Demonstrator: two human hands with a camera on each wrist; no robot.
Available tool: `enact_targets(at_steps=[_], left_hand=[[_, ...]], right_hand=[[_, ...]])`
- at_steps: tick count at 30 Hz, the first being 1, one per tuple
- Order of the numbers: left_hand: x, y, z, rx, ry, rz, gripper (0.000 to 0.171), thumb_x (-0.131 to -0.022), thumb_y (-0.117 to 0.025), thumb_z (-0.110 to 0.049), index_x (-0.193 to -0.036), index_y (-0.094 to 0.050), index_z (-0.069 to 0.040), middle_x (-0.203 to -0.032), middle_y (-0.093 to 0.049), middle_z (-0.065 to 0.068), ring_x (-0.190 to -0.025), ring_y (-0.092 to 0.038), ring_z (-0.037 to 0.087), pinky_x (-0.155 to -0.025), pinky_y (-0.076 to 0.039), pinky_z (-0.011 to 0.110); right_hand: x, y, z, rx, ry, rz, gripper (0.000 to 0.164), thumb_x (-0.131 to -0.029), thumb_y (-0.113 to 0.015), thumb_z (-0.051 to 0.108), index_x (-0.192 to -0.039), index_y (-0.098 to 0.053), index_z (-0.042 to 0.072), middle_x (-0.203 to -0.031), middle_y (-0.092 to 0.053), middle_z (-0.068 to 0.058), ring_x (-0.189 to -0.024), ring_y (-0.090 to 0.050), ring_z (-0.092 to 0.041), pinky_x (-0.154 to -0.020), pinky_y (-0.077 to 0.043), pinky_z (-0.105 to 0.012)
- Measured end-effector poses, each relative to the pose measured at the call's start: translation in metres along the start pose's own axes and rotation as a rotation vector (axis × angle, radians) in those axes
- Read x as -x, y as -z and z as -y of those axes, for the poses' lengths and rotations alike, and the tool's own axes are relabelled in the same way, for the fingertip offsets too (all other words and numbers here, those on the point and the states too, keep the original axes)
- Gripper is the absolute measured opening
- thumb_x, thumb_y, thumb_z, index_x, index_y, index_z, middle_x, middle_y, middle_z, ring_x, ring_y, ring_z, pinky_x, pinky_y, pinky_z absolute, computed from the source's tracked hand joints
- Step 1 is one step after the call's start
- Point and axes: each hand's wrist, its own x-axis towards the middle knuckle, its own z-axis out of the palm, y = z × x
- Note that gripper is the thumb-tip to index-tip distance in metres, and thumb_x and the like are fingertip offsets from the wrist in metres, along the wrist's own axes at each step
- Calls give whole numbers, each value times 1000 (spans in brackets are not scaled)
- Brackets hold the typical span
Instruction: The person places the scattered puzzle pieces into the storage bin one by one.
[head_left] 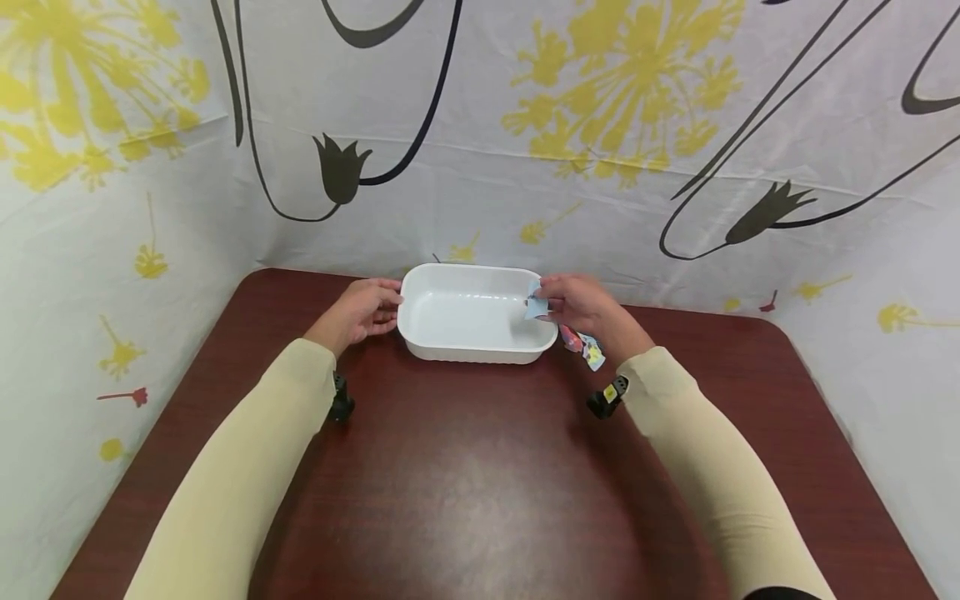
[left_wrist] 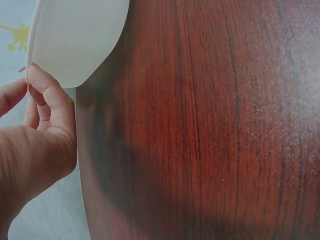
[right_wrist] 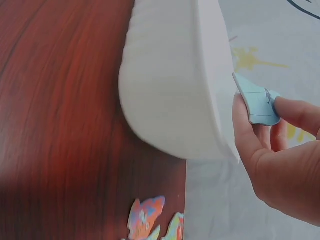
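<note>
A white oblong dish (head_left: 472,354) with rounded corners stands upright at the back of the table. My left hand (head_left: 367,308) pinches its left rim between thumb and forefinger; the left wrist view shows this hand (left_wrist: 50,115) close. Over the dish's right end, my right hand (head_left: 581,302) holds a flat light blue puzzle piece (right_wrist: 260,102) between thumb and fingers. Thin dark lines mark the piece's face. Beside the dish's right end, partly under my right hand, lie colourful puzzle pieces (head_left: 592,354), one of them red-orange and blue (right_wrist: 145,217).
The dark red-brown wooden table (head_left: 465,483) reaches back to a white cloth (head_left: 465,200) with yellow and dark flower prints. This cloth also hangs along both sides. Small black wrist cameras sit at both sleeves.
</note>
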Motion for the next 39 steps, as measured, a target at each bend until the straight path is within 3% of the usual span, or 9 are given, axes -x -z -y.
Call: enact_targets(at_steps=[4,9,15,24,31,39], left_hand=[[0,0,0,-2,-2,0,42,-97,-57,-12,-138,-51,-15,-109,-56,8,-79,-58,16,-68,-54,26],[0,0,1,7,-9,6,43,-96,-58,-11,-138,-51,-14,-109,-56,7,-79,-58,15,-68,-54,25],[0,-1,2,33,-11,6,41,-95,-58,-10,-136,-54,-14,-111,-56,8,-77,-58,16,-67,-53,26],[1,0,2,29,-14,7,42,-96,-58,-10,-137,-53,-14,-112,-56,8,-76,-58,15,-68,-54,26],[2,-1,3,36,-23,-8,42,-95,-58,-10,-136,-54,-14,-109,-56,8,-75,-57,15,-67,-53,25],[2,-4,2,24,-33,-8,42,-95,-57,-10,-137,-54,-15,-112,-57,10,-82,-57,17,-65,-53,24]], right_hand=[[-6,-6,-2,-87,-16,-8,14,-97,-52,-2,-89,-59,7,-89,-64,-4,-86,-62,-17,-77,-56,-35],[-13,-18,-4,-171,-35,-36,9,-96,-53,-1,-96,-55,8,-86,-65,-4,-82,-64,-17,-77,-56,-35],[-21,-31,-10,-150,-33,-66,10,-95,-55,3,-103,-54,10,-83,-69,-1,-82,-65,-15,-86,-51,-34],[-31,-41,-19,-196,-37,-68,7,-93,-59,5,-97,-59,11,-84,-68,0,-82,-63,-15,-98,-46,-37],[-41,-54,-25,-200,-74,-87,10,-94,-58,5,-100,-57,14,-87,-64,1,-88,-57,-16,-82,-47,-30],[-52,-68,-31,-185,-79,-82,11,-94,-60,7,-102,-59,13,-85,-64,0,-79,-54,-15,-66,-47,-24]])
